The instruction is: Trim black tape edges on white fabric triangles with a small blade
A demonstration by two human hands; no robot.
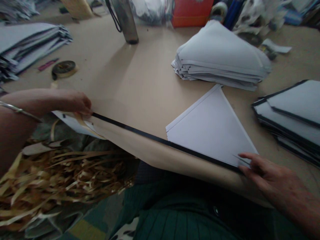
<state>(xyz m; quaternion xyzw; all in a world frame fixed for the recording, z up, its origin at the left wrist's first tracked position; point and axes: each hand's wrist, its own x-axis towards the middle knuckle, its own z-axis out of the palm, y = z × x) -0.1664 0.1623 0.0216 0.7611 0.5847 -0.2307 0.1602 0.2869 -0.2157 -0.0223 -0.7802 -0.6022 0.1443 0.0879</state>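
We see the black strip [160, 140] running from middle left to lower right along the surface [140, 83] edge, pinched in the left hand [77, 103] fingers, right hand [270, 180] fingers released beside its other end, on the white triangle [212, 130].

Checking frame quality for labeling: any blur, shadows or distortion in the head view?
Head view: dim overall, the lap area near black; wide-angle bend curves the table edge; the bottle casts a soft shadow toward the camera; right hand and left hand slightly soft; black strip still crisp; far clutter smeared.
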